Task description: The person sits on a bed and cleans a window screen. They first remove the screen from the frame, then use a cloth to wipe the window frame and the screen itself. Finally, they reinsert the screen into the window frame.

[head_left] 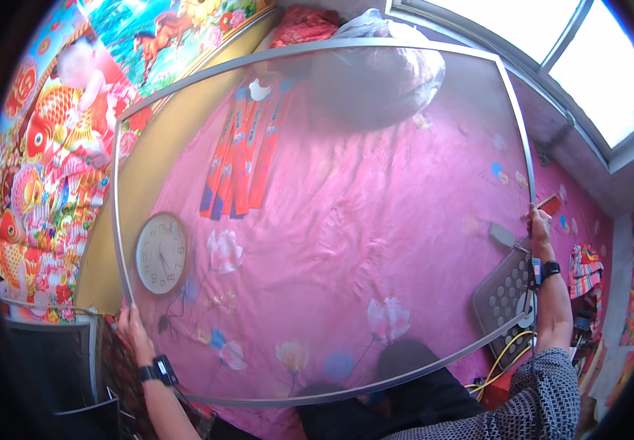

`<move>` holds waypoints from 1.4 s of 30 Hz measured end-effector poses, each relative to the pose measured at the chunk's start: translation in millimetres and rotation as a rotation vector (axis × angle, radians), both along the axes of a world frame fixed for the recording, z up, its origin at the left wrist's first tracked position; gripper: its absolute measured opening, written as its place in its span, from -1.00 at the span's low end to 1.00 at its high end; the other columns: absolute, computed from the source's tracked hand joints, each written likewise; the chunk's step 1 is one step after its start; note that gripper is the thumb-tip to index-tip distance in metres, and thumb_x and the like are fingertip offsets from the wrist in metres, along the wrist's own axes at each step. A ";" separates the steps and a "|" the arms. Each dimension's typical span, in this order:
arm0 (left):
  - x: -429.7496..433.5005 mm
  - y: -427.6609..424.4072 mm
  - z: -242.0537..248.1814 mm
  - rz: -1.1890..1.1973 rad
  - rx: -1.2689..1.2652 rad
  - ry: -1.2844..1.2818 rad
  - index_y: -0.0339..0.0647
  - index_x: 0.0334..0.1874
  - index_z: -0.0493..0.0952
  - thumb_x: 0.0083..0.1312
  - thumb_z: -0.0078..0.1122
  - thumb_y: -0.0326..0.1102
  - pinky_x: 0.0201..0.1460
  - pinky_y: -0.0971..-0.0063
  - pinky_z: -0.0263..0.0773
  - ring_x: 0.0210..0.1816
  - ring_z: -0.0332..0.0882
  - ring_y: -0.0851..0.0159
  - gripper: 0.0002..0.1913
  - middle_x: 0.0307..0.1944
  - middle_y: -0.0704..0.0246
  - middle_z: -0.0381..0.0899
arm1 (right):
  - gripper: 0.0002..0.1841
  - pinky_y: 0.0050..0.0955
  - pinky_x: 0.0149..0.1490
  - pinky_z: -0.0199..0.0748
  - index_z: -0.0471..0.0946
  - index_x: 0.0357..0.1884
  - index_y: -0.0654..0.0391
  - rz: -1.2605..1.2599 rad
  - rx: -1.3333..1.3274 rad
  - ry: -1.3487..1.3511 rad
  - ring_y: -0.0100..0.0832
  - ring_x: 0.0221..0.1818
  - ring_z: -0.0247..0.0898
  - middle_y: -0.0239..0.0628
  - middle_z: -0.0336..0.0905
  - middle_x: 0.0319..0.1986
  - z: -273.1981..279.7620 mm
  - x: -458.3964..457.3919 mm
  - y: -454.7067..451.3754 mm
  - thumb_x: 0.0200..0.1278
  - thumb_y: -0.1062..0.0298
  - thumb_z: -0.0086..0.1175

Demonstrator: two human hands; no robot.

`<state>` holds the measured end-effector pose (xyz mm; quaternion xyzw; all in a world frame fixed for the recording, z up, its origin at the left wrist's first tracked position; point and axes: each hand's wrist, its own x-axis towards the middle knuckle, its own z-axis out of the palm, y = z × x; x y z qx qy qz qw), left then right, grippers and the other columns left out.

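A large window screen (319, 396) with a grey metal frame and fine see-through mesh spans the space in front of me, tilted above a pink bed sheet. My left hand (136, 334) grips the frame's left side near its lower corner. On the opposite side, my right hand (539, 224) holds the right bar around mid-height. Through the mesh I see a round wall clock (161, 253) near my left hand. Several long red packets (242, 159) lie farther back. Below my right hand is a grey padded item with round dots (501, 297), partly covered by the screen.
A stuffed clear plastic bag (383, 82) sits behind the screen's top edge. At the upper right is a bright window (603, 71). Colourful posters (64, 137) cover the left wall. A dark screen-like panel (50, 363) stands lower left, and yellow cables (495, 374) run lower right.
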<state>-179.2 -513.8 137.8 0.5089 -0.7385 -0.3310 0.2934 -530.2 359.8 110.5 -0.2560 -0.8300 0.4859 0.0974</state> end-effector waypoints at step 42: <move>-324.9 375.9 -247.9 -1.195 0.215 -1.337 -0.30 0.09 0.75 0.02 0.76 0.23 0.16 0.04 0.67 0.10 0.79 -0.14 -0.23 0.01 -0.03 0.82 | -0.67 0.19 -0.11 0.53 0.57 -0.12 0.27 0.690 0.598 -0.661 0.17 -0.19 0.63 0.12 0.66 -0.26 -260.1 -41.4 68.1 0.31 0.19 0.32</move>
